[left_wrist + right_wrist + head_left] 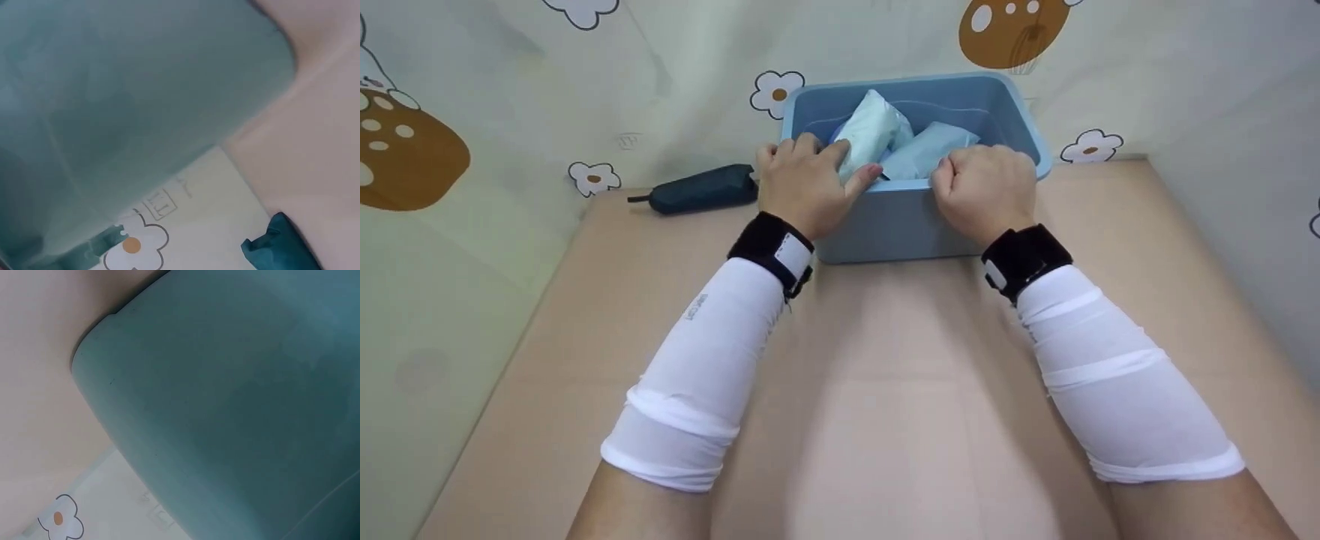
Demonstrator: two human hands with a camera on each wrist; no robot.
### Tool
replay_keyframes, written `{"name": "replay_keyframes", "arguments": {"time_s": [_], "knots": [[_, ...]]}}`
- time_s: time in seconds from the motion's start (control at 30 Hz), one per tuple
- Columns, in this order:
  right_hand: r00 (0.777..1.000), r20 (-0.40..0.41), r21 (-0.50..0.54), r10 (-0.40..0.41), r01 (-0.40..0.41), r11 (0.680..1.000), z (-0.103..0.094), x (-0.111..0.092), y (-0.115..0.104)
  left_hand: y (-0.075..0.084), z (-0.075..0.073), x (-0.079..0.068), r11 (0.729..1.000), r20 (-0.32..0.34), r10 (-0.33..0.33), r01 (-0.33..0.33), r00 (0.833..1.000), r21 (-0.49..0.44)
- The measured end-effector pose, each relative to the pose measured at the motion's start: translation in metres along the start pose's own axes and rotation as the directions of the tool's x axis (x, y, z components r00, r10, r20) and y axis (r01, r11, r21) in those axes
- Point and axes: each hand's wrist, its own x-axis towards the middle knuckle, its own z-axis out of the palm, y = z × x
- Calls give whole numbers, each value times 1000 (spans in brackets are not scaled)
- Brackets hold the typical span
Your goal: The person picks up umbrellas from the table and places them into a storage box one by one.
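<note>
A blue-grey plastic storage bin (pixel 900 229) stands at the back of the table in the head view. My left hand (pixel 808 184) holds its front rim near the left corner, fingers over the edge and thumb lying along the rim. Further right, my right hand (pixel 990 187) grips the same rim with curled fingers. Inside the bin lie a pale mint packet (pixel 871 127) and a light blue packet (pixel 934 146), partly hidden by the front wall. Both wrist views are mostly filled by the bin's outer wall (pixel 140 84), (pixel 185 394), and neither shows the hand.
A dark teal folded umbrella (pixel 701 190) lies left of the bin, close to the left hand; part of it shows in the left wrist view. Behind the bin rises a pale wall covering (pixel 675 82) with flower prints. The beige tabletop (pixel 885 390) extends toward me.
</note>
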Motion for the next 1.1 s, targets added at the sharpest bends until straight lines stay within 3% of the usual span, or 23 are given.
{"name": "replay_keyframes", "arguments": {"time_s": [0.2,0.57,0.67,0.87,0.93,1.1], "knots": [[1000,0,12,-3,3,1000,0,0,-1,-11,6,-6,997,-97,-17,10,995,-72],[1000,-17,7,-9,9,1000,1,0,1,-42,14,-15,959,-114,-129,95,985,-268],[1000,-16,6,-4,4,1000,2,0,2,-54,13,-17,929,-102,-177,132,979,-345],[1000,-8,-2,1,-1,1000,3,-1,2,-95,9,-25,826,-8,-324,279,946,-489],[1000,-7,-3,1,-1,1000,2,0,1,-108,8,-30,824,3,-354,313,935,-473],[1000,-6,3,4,-4,1000,2,1,0,-128,9,-35,855,-30,-376,335,926,-397]]}}
